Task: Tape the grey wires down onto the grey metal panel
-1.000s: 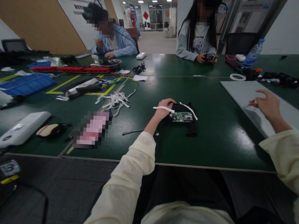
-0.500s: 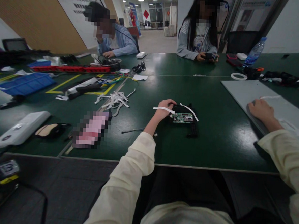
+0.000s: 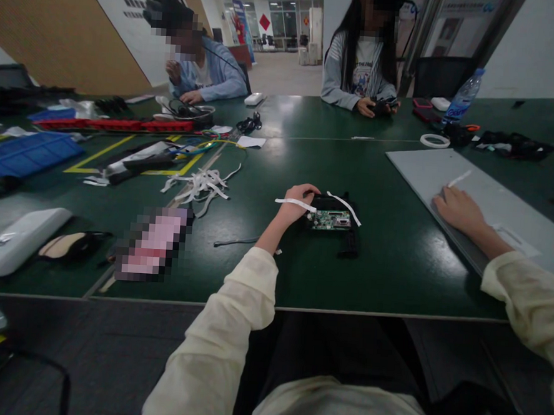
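My left hand (image 3: pixel 297 201) is closed on the upper left edge of a black device frame, which carries a green circuit board (image 3: pixel 331 220). One white strip (image 3: pixel 292 202) lies across the back of that hand, and another white strip (image 3: pixel 346 207) curves over the frame's right side. Off to the right, my right hand (image 3: pixel 462 211) rests above a grey panel (image 3: pixel 415 163). Its fingers pinch the near end of a short white strip (image 3: pixel 461 177), which sticks out at an upward slant. A thin dark cable (image 3: pixel 235 241) lies left of the device, partly behind my left forearm.
A tangle of white strips (image 3: pixel 203 184) sits left of centre, behind a blurred pink item (image 3: pixel 155 244). Farther left are a white case (image 3: pixel 21 242) and a blue bin (image 3: pixel 31 155). A tape roll (image 3: pixel 434 141) and water bottle (image 3: pixel 464 97) stand beyond the panel. Two people sit opposite.
The strip at my right fingertips has tilted up from lying nearly flat along the panel. My left hand stays on the device. The whole view has shifted slightly.
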